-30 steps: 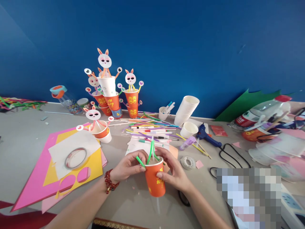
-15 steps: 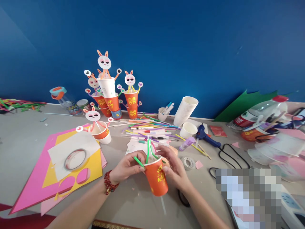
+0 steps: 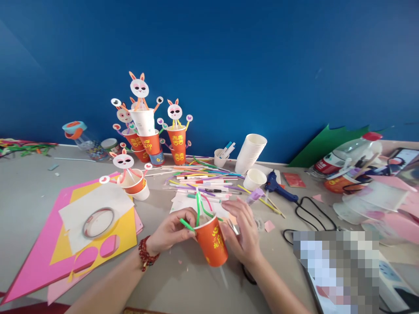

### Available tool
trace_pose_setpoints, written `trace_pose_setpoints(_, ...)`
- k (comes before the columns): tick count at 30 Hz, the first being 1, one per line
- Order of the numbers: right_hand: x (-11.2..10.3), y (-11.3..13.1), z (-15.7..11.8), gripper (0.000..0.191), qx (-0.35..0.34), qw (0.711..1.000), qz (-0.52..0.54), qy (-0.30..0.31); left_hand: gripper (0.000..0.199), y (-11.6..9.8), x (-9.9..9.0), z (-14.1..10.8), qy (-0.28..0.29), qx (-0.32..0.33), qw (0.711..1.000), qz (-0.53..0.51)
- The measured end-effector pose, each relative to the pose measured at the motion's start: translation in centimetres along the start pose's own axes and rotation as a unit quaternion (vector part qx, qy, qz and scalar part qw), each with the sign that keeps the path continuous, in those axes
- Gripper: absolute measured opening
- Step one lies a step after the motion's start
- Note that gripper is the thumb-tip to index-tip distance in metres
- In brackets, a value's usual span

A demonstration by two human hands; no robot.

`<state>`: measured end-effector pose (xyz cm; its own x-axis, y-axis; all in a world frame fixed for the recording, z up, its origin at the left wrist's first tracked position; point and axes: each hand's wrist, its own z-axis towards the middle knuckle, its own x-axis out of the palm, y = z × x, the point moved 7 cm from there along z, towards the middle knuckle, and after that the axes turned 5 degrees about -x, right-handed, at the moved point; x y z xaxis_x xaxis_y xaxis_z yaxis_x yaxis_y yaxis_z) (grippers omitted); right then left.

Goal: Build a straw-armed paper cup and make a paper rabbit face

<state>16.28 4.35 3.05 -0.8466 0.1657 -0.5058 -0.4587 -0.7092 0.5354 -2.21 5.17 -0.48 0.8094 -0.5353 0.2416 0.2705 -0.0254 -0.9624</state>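
Observation:
A red-orange paper cup (image 3: 211, 244) with yellow characters is tilted above the grey table. My left hand (image 3: 173, 229) pinches its rim at the left, where a green pipe cleaner (image 3: 187, 225) bends out over the edge. More green strips (image 3: 198, 207) rise from inside the cup to a pale tip. A thin pale stick (image 3: 224, 277) shows below the cup's base. My right hand (image 3: 245, 233) is just right of the cup with its fingers apart, holding nothing that I can see. A silvery object, partly hidden, shows behind its thumb.
Finished rabbit cups (image 3: 178, 144) stand at the back left, one rabbit cup (image 3: 137, 187) nearer. Coloured paper sheets (image 3: 32, 253) and a tape roll (image 3: 84, 229) lie left. Pens and sticks spread behind the cup; a blue glue gun (image 3: 278, 188) with its cord lies right.
My right hand has let go of the cup's right side and its fingers have spread. My left hand still pinches the rim. The whole view has shifted slightly.

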Motion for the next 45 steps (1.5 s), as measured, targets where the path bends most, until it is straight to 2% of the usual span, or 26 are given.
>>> trace_pose_setpoints(3, 0.3, 1.5, 0.0, 0.051, -0.061, 0.995, -0.069, 0.035, 0.022, 0.0, -0.1, 0.1, -0.001, 0.002, 1.0, 0.008)
trace_pose_setpoints(6, 0.3, 1.8, 0.0, 0.064, -0.07, 0.99, -0.112, 0.043, 0.023, 0.1, -0.1, 0.2, 0.004, 0.0, 1.0, -0.001)
trace_pose_setpoints(9, 0.3, 2.0, 0.1, 0.068, -0.075, 0.988, -0.125, 0.046, 0.023, 0.3, -0.1, 0.2, 0.004, -0.001, 1.0, -0.009)
trace_pose_setpoints(12, 0.3, 2.0, 0.2, 0.067, -0.077, 0.99, -0.111, 0.05, 0.022, 0.3, -0.2, 0.2, 0.001, -0.003, 1.0, -0.012)
trace_pose_setpoints(15, 0.7, 1.4, 0.2, 0.063, -0.054, 0.995, -0.054, 0.071, 0.022, 0.2, -0.2, 0.2, -0.001, 0.0, 1.0, -0.009)
trace_pose_setpoints(18, 1.6, 0.0, -0.3, 0.059, 0.023, 0.994, 0.042, 0.098, 0.022, 0.1, -0.1, 0.1, 0.0, 0.002, 1.0, 0.0)
trace_pose_setpoints(21, 2.8, -1.3, -1.1, 0.058, 0.107, 0.975, 0.148, 0.122, 0.022, 0.0, 0.0, 0.1, 0.002, -0.002, 1.0, 0.015)
trace_pose_setpoints(24, 3.8, -1.4, -1.6, 0.062, 0.128, 0.958, 0.211, 0.143, 0.022, -0.1, 0.1, 0.0, 0.006, -0.001, 0.999, 0.032)
trace_pose_setpoints(45, 3.8, -1.5, -1.6, 0.061, 0.138, 0.955, 0.223, 0.14, 0.019, 0.1, 0.1, 0.1, 0.003, 0.019, 0.999, 0.036)
